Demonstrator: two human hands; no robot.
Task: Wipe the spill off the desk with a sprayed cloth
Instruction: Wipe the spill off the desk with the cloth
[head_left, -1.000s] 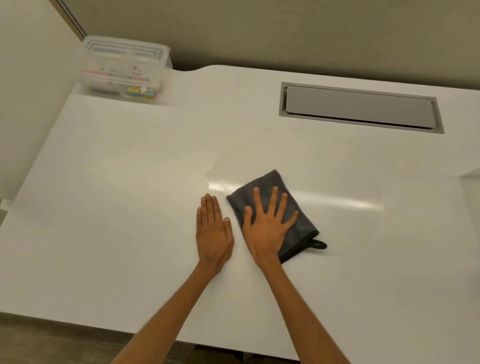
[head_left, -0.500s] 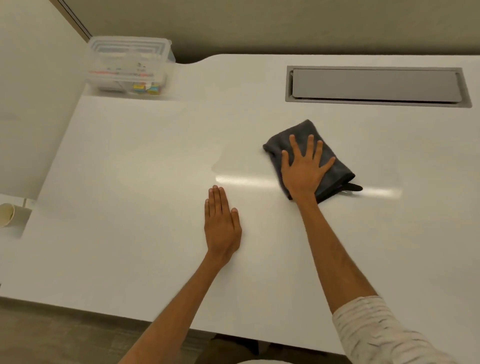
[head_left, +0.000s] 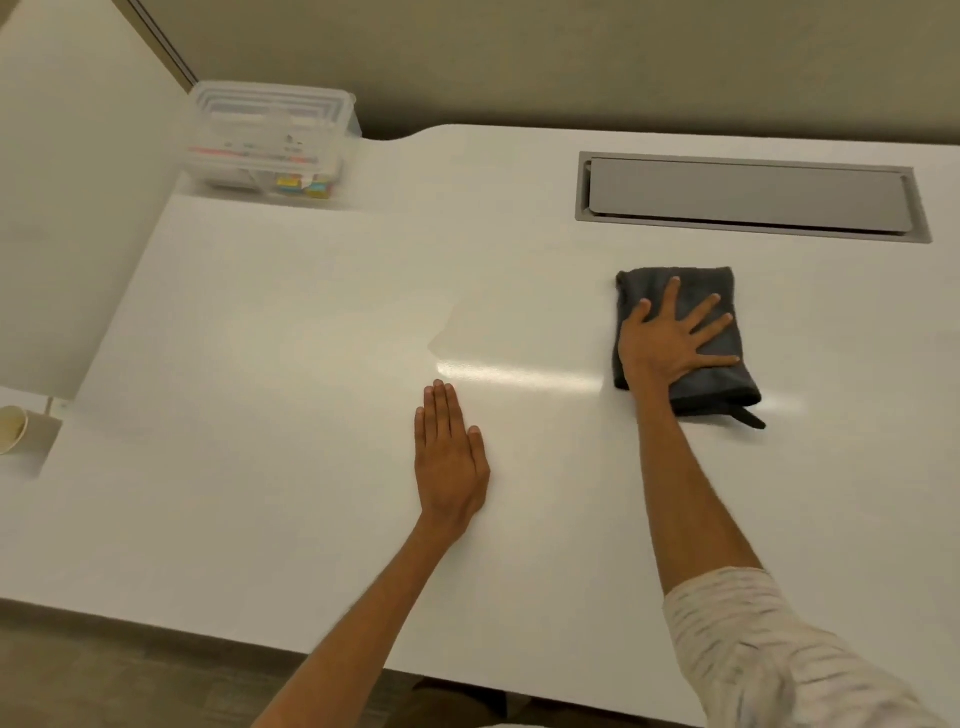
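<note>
A folded dark grey cloth (head_left: 722, 384) lies flat on the white desk (head_left: 260, 415), right of centre, below the grey hatch. My right hand (head_left: 670, 340) presses on it with the palm down and fingers spread; it does not grasp the cloth. A small dark loop sticks out at the cloth's near right corner. My left hand (head_left: 449, 457) rests flat on the bare desk to the left, fingers together, holding nothing. A shiny streak of light crosses the desk between the hands. No spill stands out on the surface.
A clear plastic lidded box (head_left: 270, 143) with small coloured items stands at the far left corner. A grey rectangular cable hatch (head_left: 748, 197) is set into the desk at the back right. A paper cup (head_left: 11, 428) sits at the left edge. Walls close off the back and left.
My right hand has slid the cloth away from me and to the right, from beside the left hand to near the hatch. The left hand has stayed flat in place.
</note>
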